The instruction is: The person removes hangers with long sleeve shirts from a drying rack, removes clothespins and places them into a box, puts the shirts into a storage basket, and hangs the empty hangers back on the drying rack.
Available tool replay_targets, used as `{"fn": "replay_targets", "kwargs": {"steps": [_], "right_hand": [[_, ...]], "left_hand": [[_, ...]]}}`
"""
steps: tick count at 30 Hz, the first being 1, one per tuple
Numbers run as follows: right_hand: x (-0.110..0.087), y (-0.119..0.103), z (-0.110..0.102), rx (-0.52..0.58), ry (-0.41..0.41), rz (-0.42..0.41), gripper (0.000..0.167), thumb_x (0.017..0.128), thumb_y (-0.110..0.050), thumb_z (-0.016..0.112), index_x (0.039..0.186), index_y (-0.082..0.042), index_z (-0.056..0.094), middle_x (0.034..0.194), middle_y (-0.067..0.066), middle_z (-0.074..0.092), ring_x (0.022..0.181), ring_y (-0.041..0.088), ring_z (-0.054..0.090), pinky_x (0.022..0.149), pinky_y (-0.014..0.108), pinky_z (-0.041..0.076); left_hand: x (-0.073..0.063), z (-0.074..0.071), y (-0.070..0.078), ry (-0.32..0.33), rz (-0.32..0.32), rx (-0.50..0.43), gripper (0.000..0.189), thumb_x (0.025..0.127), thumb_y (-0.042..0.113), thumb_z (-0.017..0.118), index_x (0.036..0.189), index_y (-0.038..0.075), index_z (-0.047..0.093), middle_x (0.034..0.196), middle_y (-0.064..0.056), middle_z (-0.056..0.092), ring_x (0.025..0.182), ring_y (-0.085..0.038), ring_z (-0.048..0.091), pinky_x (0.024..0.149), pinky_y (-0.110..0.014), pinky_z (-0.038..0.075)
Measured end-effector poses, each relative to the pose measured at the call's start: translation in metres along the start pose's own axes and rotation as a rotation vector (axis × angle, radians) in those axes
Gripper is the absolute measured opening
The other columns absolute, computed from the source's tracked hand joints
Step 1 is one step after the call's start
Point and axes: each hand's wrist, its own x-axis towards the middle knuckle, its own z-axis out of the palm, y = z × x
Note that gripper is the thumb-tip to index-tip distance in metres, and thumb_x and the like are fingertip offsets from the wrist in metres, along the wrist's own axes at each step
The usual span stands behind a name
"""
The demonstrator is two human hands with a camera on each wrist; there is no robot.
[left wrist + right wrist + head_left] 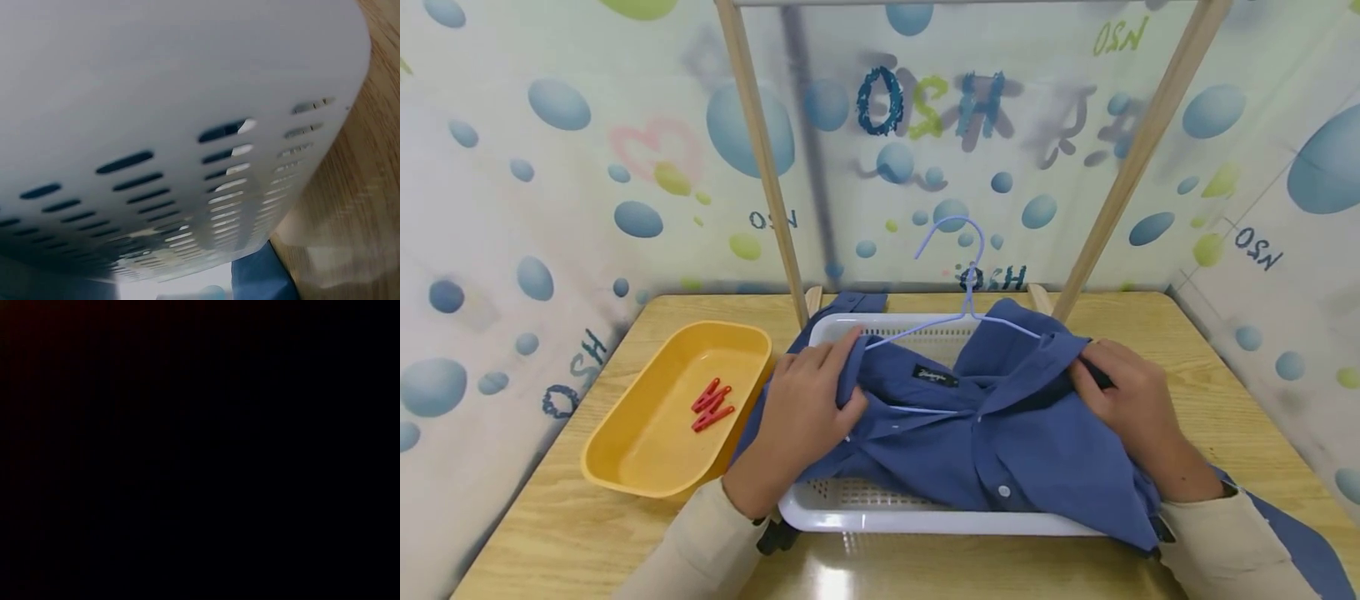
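A blue button-up shirt [1037, 450] lies spread over a white perforated basket [940, 522], its collar label facing up. Inside its neck sits a light-purple hanger [925, 325], hook pointing up and the shoulder arms running under the cloth on both sides. My left hand [808, 400] pinches the shirt's shoulder on the left, thumb toward the collar. On the other side my right hand [1127, 404] grips the cloth near the right end of the hanger, its fingertips hidden in the folds. The left wrist view is filled by the basket's slotted wall [187, 150]; the right wrist view is black.
Left of the basket stands a yellow tub [617, 433] with several red clothespins [709, 404] in it. A wooden frame [760, 142] rises behind the basket, its second post [1142, 158] on the right. One shirt sleeve [1292, 525] trails over the wooden table [1240, 400].
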Motion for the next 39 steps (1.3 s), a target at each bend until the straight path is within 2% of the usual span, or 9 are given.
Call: {"fn": "replay_targets", "kwargs": {"steps": [4,6,9,14,21,25,29,32,39], "right_hand": [[0.000,0.003,-0.002,0.011,0.012,0.027,0.026,0.095,-0.020,0.055,0.085,0.000,0.069,0.074,0.013,0.064,0.063,0.020,0.054,0.065,0.024,0.043],[0.000,0.004,-0.002,0.011,0.014,0.035,0.021,0.090,-0.016,0.057,0.084,0.000,0.068,0.073,0.013,0.064,0.062,0.021,0.055,0.063,0.027,0.043],[-0.001,0.005,-0.002,-0.007,-0.002,0.044,0.020,0.089,-0.016,0.058,0.085,0.001,0.069,0.074,0.013,0.065,0.062,0.023,0.058,0.063,0.030,0.045],[-0.002,0.006,0.001,0.004,0.023,0.053,0.015,0.086,-0.012,0.060,0.085,0.001,0.069,0.073,0.014,0.065,0.062,0.025,0.058,0.062,0.033,0.043],[-0.004,0.006,0.004,-0.006,0.029,0.071,0.011,0.084,-0.010,0.061,0.082,-0.001,0.067,0.069,0.011,0.060,0.059,0.021,0.052,0.058,0.031,0.040],[-0.004,0.007,0.005,-0.021,0.025,0.069,0.020,0.088,-0.016,0.058,0.083,0.001,0.067,0.068,0.012,0.060,0.057,0.020,0.052,0.056,0.029,0.040],[-0.003,0.008,0.007,-0.028,0.045,0.056,0.040,0.098,-0.031,0.050,0.082,0.001,0.067,0.066,0.012,0.060,0.055,0.019,0.052,0.053,0.029,0.040],[-0.003,0.008,0.008,-0.030,0.046,0.057,0.046,0.100,-0.036,0.046,0.082,0.002,0.067,0.067,0.013,0.060,0.055,0.020,0.052,0.053,0.028,0.041],[-0.004,0.007,0.009,-0.025,0.049,0.069,0.034,0.095,-0.026,0.052,0.083,0.001,0.068,0.068,0.013,0.061,0.054,0.020,0.052,0.053,0.028,0.041]], "left_hand": [[0.000,-0.001,-0.001,0.018,-0.030,-0.016,0.059,0.086,0.023,0.063,0.144,0.016,0.054,0.118,-0.013,0.068,0.104,-0.032,0.063,0.091,-0.050,0.047],[0.000,-0.001,-0.001,0.025,-0.044,-0.024,0.056,0.086,0.021,0.061,0.142,0.015,0.057,0.118,-0.014,0.067,0.104,-0.032,0.062,0.092,-0.049,0.046],[0.000,-0.001,-0.002,0.032,-0.073,-0.042,0.052,0.087,0.021,0.059,0.139,0.015,0.059,0.117,-0.014,0.064,0.102,-0.033,0.060,0.092,-0.048,0.045],[0.001,-0.001,-0.004,0.070,-0.102,-0.088,0.044,0.090,0.019,0.059,0.134,0.015,0.065,0.114,-0.015,0.061,0.099,-0.032,0.057,0.091,-0.046,0.046],[0.003,-0.003,-0.007,0.123,-0.120,-0.109,0.037,0.089,0.017,0.064,0.126,0.015,0.069,0.106,-0.013,0.066,0.095,-0.031,0.061,0.085,-0.046,0.048],[0.004,-0.004,-0.011,0.122,-0.140,-0.092,0.032,0.088,0.017,0.067,0.120,0.014,0.069,0.104,-0.012,0.070,0.086,-0.032,0.065,0.080,-0.045,0.052],[0.004,-0.005,-0.015,0.117,-0.143,-0.077,0.027,0.088,0.017,0.067,0.114,0.012,0.071,0.105,-0.013,0.073,0.078,-0.033,0.066,0.076,-0.046,0.056],[0.005,-0.005,-0.016,0.117,-0.140,-0.066,0.024,0.090,0.021,0.067,0.112,0.013,0.072,0.103,-0.012,0.073,0.077,-0.033,0.067,0.073,-0.045,0.056],[0.007,-0.007,-0.016,0.089,-0.155,-0.046,0.025,0.091,0.029,0.068,0.110,0.013,0.072,0.102,-0.011,0.073,0.078,-0.032,0.069,0.072,-0.044,0.056]]}}
